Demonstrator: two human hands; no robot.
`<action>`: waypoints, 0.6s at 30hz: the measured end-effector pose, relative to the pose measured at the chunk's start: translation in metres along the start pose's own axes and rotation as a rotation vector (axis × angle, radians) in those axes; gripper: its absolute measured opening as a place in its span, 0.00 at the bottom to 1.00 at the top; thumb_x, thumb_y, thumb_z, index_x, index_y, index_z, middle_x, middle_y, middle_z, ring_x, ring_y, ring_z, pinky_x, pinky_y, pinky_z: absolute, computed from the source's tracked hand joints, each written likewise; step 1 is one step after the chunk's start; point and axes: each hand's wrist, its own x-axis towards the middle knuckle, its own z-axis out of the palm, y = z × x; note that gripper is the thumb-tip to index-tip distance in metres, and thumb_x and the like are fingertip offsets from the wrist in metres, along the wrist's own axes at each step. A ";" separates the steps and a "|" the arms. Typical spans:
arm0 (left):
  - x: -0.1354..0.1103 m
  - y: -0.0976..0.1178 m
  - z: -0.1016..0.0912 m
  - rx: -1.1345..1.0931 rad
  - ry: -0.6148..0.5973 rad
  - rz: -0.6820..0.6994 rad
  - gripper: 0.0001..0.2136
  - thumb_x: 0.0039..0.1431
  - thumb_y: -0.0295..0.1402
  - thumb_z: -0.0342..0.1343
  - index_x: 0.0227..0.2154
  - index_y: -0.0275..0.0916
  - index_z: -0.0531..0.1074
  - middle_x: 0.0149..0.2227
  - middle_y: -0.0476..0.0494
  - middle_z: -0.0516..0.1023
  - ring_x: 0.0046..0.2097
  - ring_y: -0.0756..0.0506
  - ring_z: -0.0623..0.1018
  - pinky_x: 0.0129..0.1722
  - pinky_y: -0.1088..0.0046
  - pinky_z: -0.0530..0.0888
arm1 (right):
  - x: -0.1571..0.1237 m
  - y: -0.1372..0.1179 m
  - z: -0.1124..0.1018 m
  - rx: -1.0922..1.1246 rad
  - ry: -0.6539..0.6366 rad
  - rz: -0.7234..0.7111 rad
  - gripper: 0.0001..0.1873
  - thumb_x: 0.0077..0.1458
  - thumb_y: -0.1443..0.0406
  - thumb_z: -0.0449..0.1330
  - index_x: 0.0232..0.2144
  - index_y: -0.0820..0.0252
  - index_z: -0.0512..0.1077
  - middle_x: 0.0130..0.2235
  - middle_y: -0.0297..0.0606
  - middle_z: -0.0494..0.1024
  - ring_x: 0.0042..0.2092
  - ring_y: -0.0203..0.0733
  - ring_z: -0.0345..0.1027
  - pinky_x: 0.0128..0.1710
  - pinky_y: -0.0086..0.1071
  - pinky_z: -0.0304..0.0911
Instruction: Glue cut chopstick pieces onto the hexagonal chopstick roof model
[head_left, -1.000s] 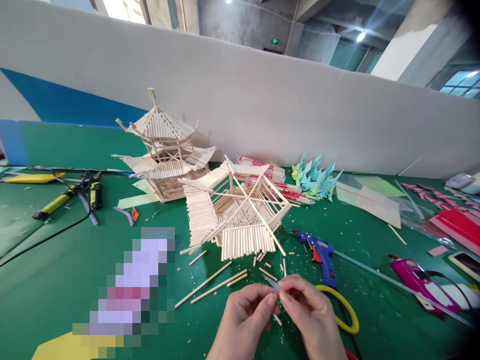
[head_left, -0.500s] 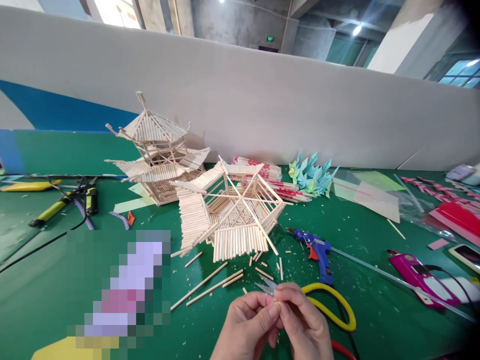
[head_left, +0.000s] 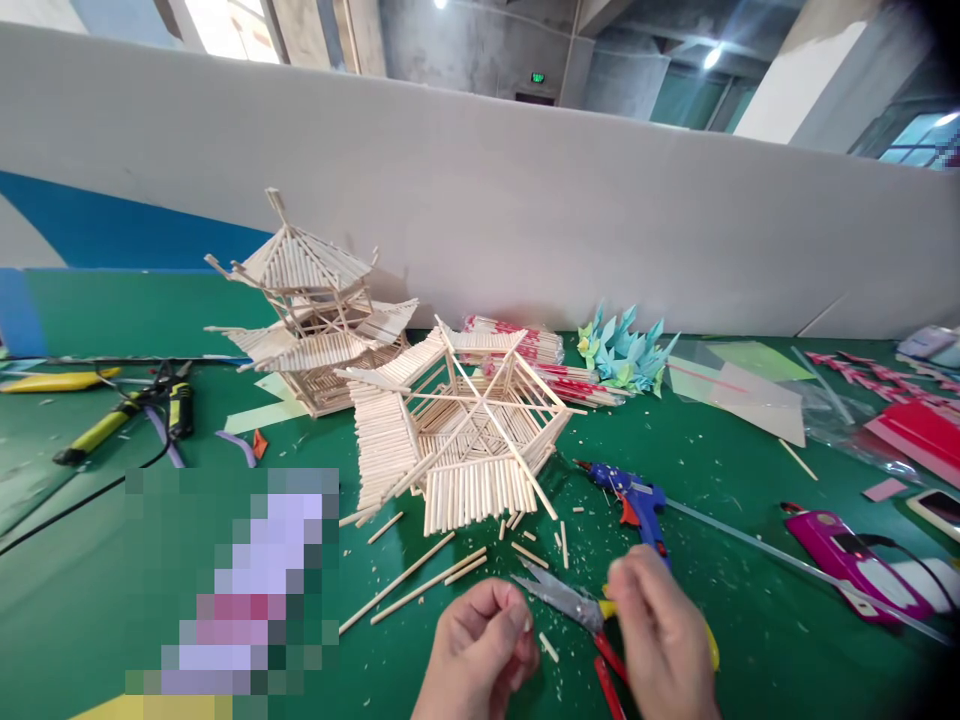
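My left hand [head_left: 480, 640] is low in the middle, its fingers curled into a pinch; what they hold is hidden. My right hand [head_left: 664, 630] is smeared by motion and lies over the yellow and red handles of a pair of scissors [head_left: 559, 597], whose blades point up-left on the green table [head_left: 90, 570]. A short stick piece [head_left: 547, 647] lies between my hands. Just beyond them are loose wooden sticks [head_left: 420, 580] and a six-sided roof frame of sticks [head_left: 457, 430].
A finished stick pagoda [head_left: 307, 300] stands behind the roof frame. A blue glue gun [head_left: 637, 500] lies right of it, with a pink device [head_left: 847, 550] further right. Yellow-handled pliers [head_left: 112, 420] and cables lie at left. Stick bundles [head_left: 525, 345] and teal folded paper [head_left: 622, 355] sit by the white wall.
My hands, pinched together on a small stick piece before, have come apart. The right hand moved right over the scissors' handles and the blades now show fully.
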 end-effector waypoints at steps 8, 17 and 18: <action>-0.007 0.040 -0.008 0.089 0.134 0.207 0.09 0.45 0.32 0.58 0.16 0.36 0.66 0.16 0.53 0.63 0.21 0.53 0.60 0.22 0.77 0.58 | 0.044 0.081 -0.049 -0.585 -0.096 0.341 0.22 0.49 0.53 0.49 0.44 0.60 0.61 0.45 0.46 0.66 0.32 0.43 0.67 0.30 0.34 0.62; 0.004 0.030 0.008 0.172 0.115 0.154 0.10 0.42 0.35 0.60 0.17 0.35 0.67 0.16 0.53 0.63 0.21 0.55 0.59 0.20 0.79 0.55 | 0.053 0.085 -0.034 -0.566 -0.240 0.493 0.18 0.42 0.54 0.54 0.32 0.61 0.62 0.31 0.44 0.73 0.30 0.46 0.69 0.26 0.34 0.61; 0.006 0.028 0.010 0.185 0.120 0.145 0.10 0.41 0.36 0.60 0.18 0.34 0.67 0.15 0.53 0.63 0.21 0.55 0.59 0.20 0.80 0.55 | 0.052 0.084 -0.035 -0.560 -0.249 0.508 0.18 0.41 0.54 0.55 0.31 0.61 0.62 0.30 0.43 0.74 0.29 0.46 0.69 0.26 0.34 0.61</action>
